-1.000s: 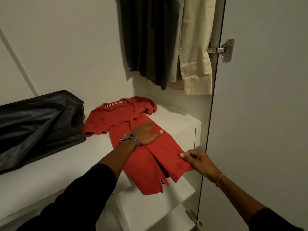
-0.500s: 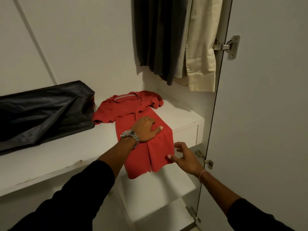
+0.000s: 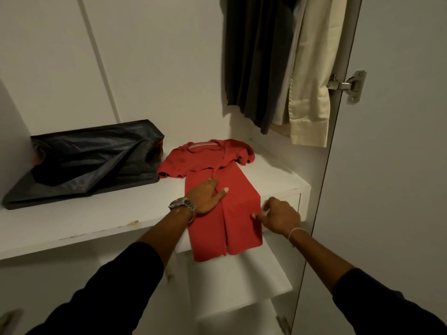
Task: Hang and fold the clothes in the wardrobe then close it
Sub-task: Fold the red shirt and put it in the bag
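Observation:
A red shirt lies on the white wardrobe shelf, both sides folded inward into a narrow strip, its hem hanging over the shelf's front edge. My left hand, with a watch on the wrist, presses flat on the middle of the shirt. My right hand rests at the shirt's right folded edge, fingers spread and touching the cloth. Dark and cream garments hang at the upper right.
A crumpled black garment bag lies on the shelf to the left of the shirt. The white wardrobe door stands open on the right, with a metal hinge. A lower shelf juts out below.
My right hand has folded the shirt's right side over to the middle and now rests on the fold. The left hand stays pressed on the shirt. The camera view has shifted.

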